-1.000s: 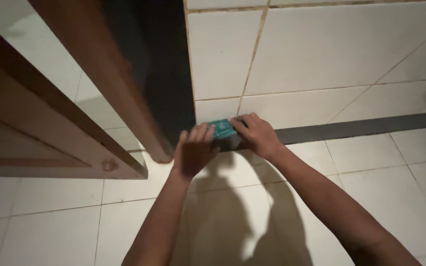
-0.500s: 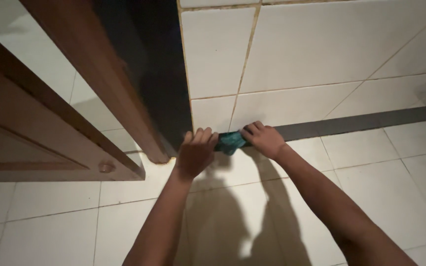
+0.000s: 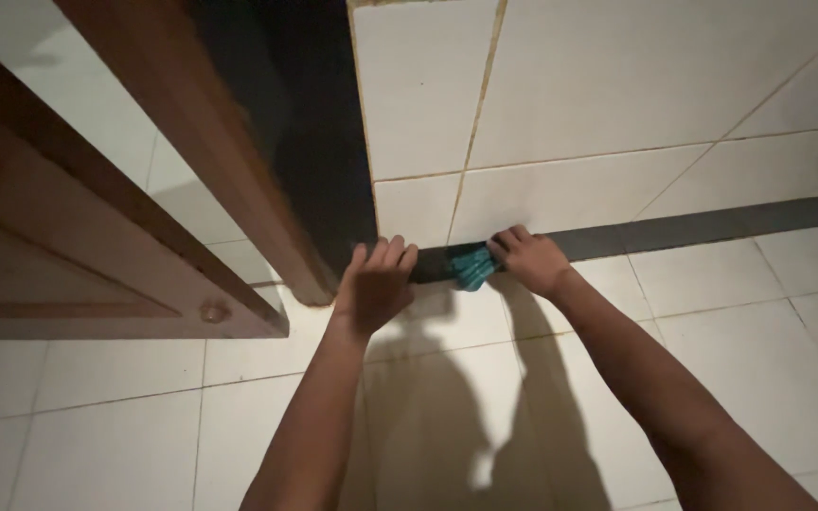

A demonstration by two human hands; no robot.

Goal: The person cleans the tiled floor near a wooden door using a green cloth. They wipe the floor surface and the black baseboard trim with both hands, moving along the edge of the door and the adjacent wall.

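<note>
A crumpled teal cloth [image 3: 471, 267] lies against the dark strip [image 3: 674, 230] where the tiled wall meets the floor. My right hand [image 3: 530, 260] grips the cloth and presses it on that strip. Just to the left, my left hand [image 3: 376, 284] rests flat with fingers spread on the floor tile at the strip's left end, beside the foot of the brown door frame [image 3: 239, 180]. It holds nothing.
An open brown wooden door [image 3: 97, 246] juts in at the left, its lower corner low over the floor. White wall tiles [image 3: 617, 85] rise behind the hands. White floor tiles [image 3: 759, 312] spread to the right and toward me, crossed by my arms' shadows.
Both hands have slid down from the wall tile to the dark strip at the floor, carrying the teal cloth. The left hand has let go of the cloth and spread flat.
</note>
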